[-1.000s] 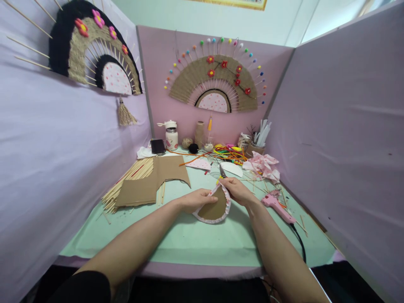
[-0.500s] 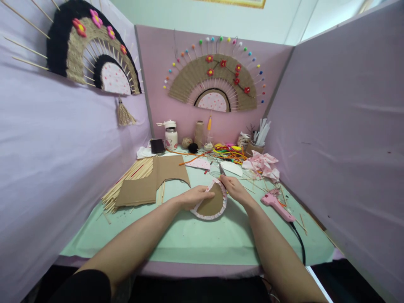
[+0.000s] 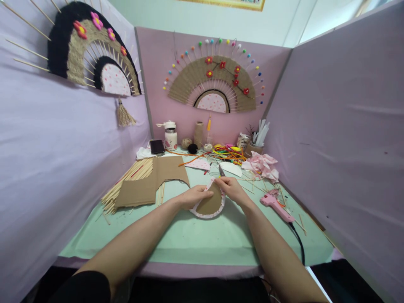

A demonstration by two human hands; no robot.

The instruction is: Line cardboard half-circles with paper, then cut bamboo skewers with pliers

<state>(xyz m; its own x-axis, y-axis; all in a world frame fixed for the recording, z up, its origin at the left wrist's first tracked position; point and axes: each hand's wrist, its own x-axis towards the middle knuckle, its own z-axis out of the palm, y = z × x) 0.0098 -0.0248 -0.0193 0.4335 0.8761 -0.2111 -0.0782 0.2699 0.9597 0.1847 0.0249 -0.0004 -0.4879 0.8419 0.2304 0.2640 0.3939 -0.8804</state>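
A half-round cardboard piece [image 3: 211, 205] with pink-and-white fabric folded over its edge is held just above the green tablecloth. My left hand [image 3: 196, 197] is closed on its left side, with the thumb lying on the bare cardboard. At the upper corner, the fingers of my right hand [image 3: 232, 188] pinch the fabric edge. The fabric along the curved rim is gathered in small pleats. Just beyond my right hand lies a dark-tipped tool [image 3: 221, 170], partly hidden by the fingers.
Cut cardboard [image 3: 139, 192] lies over thin wooden sticks [image 3: 110, 195] on the left. A pink glue gun [image 3: 277, 208] with a black cord rests on the right. Fabric scraps [image 3: 261, 164], colourful pipe cleaners [image 3: 230, 155] and a white bottle [image 3: 171, 138] stand or lie toward the back.
My right hand has shifted slightly left and its fingers now press on the upper corner of the fabric edge. The left hand keeps its hold.
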